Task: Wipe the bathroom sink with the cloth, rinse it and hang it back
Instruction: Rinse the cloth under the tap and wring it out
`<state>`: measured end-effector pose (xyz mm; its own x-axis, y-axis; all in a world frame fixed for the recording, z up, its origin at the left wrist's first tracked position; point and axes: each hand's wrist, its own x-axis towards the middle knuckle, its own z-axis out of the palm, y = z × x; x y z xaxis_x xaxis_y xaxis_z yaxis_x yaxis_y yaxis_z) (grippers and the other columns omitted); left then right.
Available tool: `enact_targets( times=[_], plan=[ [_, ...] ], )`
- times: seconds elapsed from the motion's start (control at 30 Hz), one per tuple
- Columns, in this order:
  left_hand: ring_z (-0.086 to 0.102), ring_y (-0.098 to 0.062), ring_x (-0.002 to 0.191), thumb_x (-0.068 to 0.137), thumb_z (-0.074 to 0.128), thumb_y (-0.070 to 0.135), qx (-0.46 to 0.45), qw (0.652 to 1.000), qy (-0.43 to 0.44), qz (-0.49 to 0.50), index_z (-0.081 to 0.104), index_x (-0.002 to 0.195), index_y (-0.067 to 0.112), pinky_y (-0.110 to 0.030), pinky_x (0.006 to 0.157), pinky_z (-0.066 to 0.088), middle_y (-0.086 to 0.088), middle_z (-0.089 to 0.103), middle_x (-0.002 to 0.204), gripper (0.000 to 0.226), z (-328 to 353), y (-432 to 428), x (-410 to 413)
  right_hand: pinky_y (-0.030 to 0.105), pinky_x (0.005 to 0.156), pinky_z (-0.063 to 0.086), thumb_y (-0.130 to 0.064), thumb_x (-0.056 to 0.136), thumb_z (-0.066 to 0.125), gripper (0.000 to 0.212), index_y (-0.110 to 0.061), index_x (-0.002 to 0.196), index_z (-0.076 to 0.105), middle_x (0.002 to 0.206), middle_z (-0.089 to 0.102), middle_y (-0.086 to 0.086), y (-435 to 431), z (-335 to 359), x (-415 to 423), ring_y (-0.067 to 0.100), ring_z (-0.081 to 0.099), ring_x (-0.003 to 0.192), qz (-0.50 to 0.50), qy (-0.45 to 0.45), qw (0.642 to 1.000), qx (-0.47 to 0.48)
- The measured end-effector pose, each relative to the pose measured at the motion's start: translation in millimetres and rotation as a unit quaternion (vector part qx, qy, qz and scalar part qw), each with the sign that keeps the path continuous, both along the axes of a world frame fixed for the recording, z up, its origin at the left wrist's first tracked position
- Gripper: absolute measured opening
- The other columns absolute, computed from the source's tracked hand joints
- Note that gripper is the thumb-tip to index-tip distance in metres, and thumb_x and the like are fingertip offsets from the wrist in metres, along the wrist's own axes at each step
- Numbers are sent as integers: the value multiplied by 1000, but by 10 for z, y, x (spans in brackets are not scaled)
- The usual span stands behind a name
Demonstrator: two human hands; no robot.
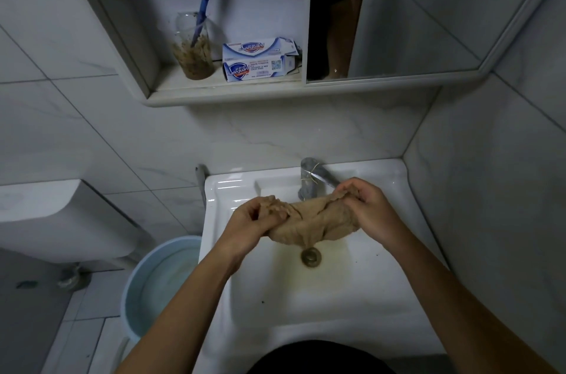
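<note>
A wet tan cloth [315, 223] is bunched and stretched between both hands above the white sink [376, 291]. My left hand [254, 222] grips its left end; my right hand [364, 205] grips its right end, just in front of the chrome tap [312, 176]. The cloth's lowest fold hangs right above the round drain [311, 256]. The basin around the drain is stained yellowish.
A wall cabinet holds a glass with a blue-handled brush [194, 48] and Safeguard soap boxes [260, 59]; its mirror door [398, 12] is on the right. A light blue basin of water [159, 284] stands on the floor left of the sink, beside a toilet tank [61, 220].
</note>
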<state>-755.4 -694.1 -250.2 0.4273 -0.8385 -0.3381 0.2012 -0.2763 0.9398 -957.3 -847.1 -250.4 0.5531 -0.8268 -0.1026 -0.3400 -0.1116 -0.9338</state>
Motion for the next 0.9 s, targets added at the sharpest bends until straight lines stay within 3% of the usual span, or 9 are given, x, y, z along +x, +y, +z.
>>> enact_targets(
  times=[0.07, 0.13, 0.27, 0.4, 0.47, 0.63, 0.7, 0.8, 0.9],
  plan=[
    [66, -14, 76, 89, 76, 15, 10, 997, -80, 9, 73, 83, 16, -27, 71, 54, -3, 73, 83, 6, 4, 50, 63, 47, 74, 55, -11, 95, 55, 16, -21, 92, 67, 92, 67, 18, -83, -29, -72, 37, 64, 88, -4, 21, 1000, -20],
    [56, -13, 70, 92, 72, 17, 24, 993, -118, 15, 61, 64, 24, -27, 68, 49, -3, 63, 76, 31, -63, 80, 143, 44, 72, 55, -17, 95, 59, 10, -22, 90, 66, 89, 65, 19, -142, -62, -133, 35, 65, 85, 5, 37, 999, -22],
    [59, -17, 85, 93, 66, 18, 18, 997, -58, 37, 67, 74, 16, -37, 85, 47, 0, 65, 79, 19, -107, 92, 123, 28, 65, 46, -14, 94, 60, 10, -19, 87, 63, 75, 62, 4, -177, -175, -163, 16, 59, 70, 32, 91, 995, -36],
    [58, -27, 80, 91, 60, 9, 7, 997, 53, 56, 64, 86, 18, -35, 65, 45, -6, 69, 86, 11, -38, 23, 104, 24, 63, 48, -3, 96, 50, 22, -18, 89, 66, 84, 69, 0, -193, -185, -159, 17, 65, 79, 30, 91, 995, -10],
    [61, -27, 86, 84, 66, 18, 14, 998, 49, 40, 67, 89, 19, -39, 71, 48, -9, 71, 95, 5, -31, 24, 128, 25, 65, 48, -6, 95, 51, 22, -18, 88, 68, 84, 70, 1, -209, -162, -162, 17, 65, 81, 24, 88, 996, -6],
    [64, -26, 92, 89, 70, 46, 24, 999, 0, 47, 71, 102, 3, -45, 85, 52, -22, 69, 97, 46, -43, 46, 137, 23, 64, 42, -22, 95, 61, 7, -19, 89, 65, 74, 58, -4, -178, -93, -178, 8, 53, 68, 71, 111, 991, -36],
    [61, -23, 87, 95, 64, 43, 23, 995, -24, 91, 69, 103, 0, -43, 81, 51, -16, 67, 91, 44, -70, 52, 139, 21, 61, 41, -27, 94, 65, 7, -22, 90, 63, 74, 55, -6, -174, -109, -189, 9, 51, 65, 100, 144, 983, -57],
    [57, -15, 77, 100, 58, 34, 31, 987, -90, 126, 65, 89, 2, -32, 72, 47, -2, 62, 77, 34, -140, 68, 161, 17, 53, 41, -11, 93, 62, 13, -23, 89, 62, 72, 56, -6, -211, -172, -235, 11, 52, 63, 121, 197, 970, -75],
    [62, 0, 63, 102, 56, 25, 34, 980, -130, 144, 67, 86, 7, -14, 57, 48, 6, 68, 72, 26, -154, 123, 182, 24, 61, 50, -1, 92, 57, 20, -20, 91, 65, 78, 64, -6, -241, -224, -292, 15, 63, 73, 120, 239, 959, -90]
  ],
)
